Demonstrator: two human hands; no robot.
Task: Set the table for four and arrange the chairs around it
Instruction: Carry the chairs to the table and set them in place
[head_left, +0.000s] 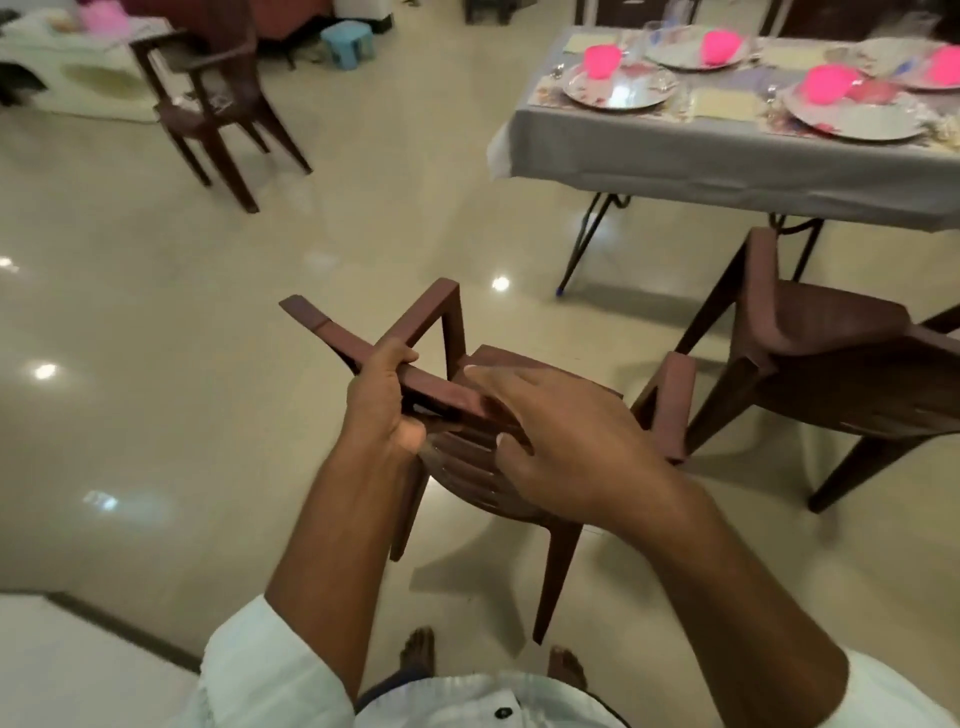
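A brown plastic armchair (457, 322) is right in front of me, seen from behind and above. My left hand (382, 405) grips its left armrest, fingers curled over the bar. My right hand (561, 436) lies over the top of the backrest with fingers spread and fairly straight. The table (727, 161) with a grey cloth stands at the upper right, set with plates (618, 88) and pink cups (602, 60). A second brown chair (831, 358) stands at the table's near side, to my right.
A third brown chair (208, 104) stands on the open tiled floor at the upper left, beside a pale low unit (67, 73). A small blue stool (347, 44) sits at the back. My bare feet (415, 649) show below the held chair.
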